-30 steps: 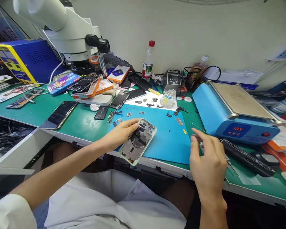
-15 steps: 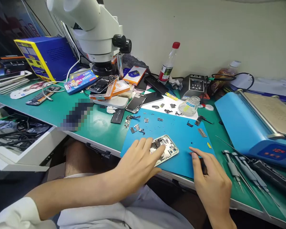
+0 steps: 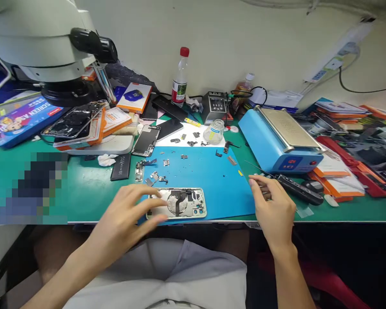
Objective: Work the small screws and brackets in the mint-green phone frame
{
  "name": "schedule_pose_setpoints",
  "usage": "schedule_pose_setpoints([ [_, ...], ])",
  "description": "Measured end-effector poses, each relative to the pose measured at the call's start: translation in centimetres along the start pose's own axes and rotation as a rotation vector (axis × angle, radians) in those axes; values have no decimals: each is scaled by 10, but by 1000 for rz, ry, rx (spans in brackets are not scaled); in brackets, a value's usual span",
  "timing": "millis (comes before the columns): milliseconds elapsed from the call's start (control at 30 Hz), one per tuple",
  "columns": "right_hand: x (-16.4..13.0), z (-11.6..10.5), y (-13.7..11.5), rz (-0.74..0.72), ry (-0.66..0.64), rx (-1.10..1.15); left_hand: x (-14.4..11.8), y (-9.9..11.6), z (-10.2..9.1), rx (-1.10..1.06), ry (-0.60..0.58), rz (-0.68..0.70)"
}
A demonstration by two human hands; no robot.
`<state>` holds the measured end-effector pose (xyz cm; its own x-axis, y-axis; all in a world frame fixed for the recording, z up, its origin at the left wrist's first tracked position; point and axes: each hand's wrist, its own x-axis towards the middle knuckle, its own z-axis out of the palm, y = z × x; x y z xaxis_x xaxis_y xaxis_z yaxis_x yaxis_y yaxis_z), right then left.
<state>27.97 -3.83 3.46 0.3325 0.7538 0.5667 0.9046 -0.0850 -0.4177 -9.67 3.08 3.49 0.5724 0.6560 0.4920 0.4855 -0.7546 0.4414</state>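
At the near edge of the desk [image 3: 83,193], an opened phone housing [image 3: 180,203] lies flat on the blue mat [image 3: 209,176]. Left hand [image 3: 128,219] rests on its left end, fingers spread open, gripping nothing. Right hand [image 3: 273,206] at the mat's right edge, fingers pinched on a thin tool [image 3: 260,171]. Loose small parts [image 3: 154,176] lie beyond the housing. Farther back: blue heating plate [image 3: 276,141], glass jar [image 3: 214,132], bottle [image 3: 179,79], microscope [image 3: 41,43].

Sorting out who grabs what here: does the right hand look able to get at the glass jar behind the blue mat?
Probably yes. The right hand sits at the blue mat's right edge, and only small flat parts lie between it and the glass jar.
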Motion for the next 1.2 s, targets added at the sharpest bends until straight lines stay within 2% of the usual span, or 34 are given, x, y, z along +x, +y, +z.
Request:
schedule_pose_setpoints([
  [67,9,0,6,-4,-84,-30,-4,-7,-9,42,159,-103],
  [133,19,5,9,-11,-164,-47,-6,-17,-15,104,258,-216],
  [200,30,12,7,-19,-226,-58,-8,-29,-17,170,325,-329],
  [267,44,21,2,-33,-280,-66,-10,-39,-14,204,344,-417],
  [367,69,33,-10,-66,-374,-76,-13,-46,-6,237,300,-506],
  [500,100,51,-29,-142,-518,-88,-19,-49,3,266,165,-550],
  [633,111,62,-46,-179,-599,-121,-22,-50,7,265,86,-576],
  [767,101,57,-52,-130,-610,-166,-21,-50,7,246,63,-579],
  [933,57,44,-46,-81,-543,-164,-21,-53,8,212,87,-584],
  [1067,15,47,-41,-71,-474,-121,-22,-57,8,183,116,-632],
  [1200,-5,54,-38,-84,-426,-56,-21,-57,7,157,134,-674],
])
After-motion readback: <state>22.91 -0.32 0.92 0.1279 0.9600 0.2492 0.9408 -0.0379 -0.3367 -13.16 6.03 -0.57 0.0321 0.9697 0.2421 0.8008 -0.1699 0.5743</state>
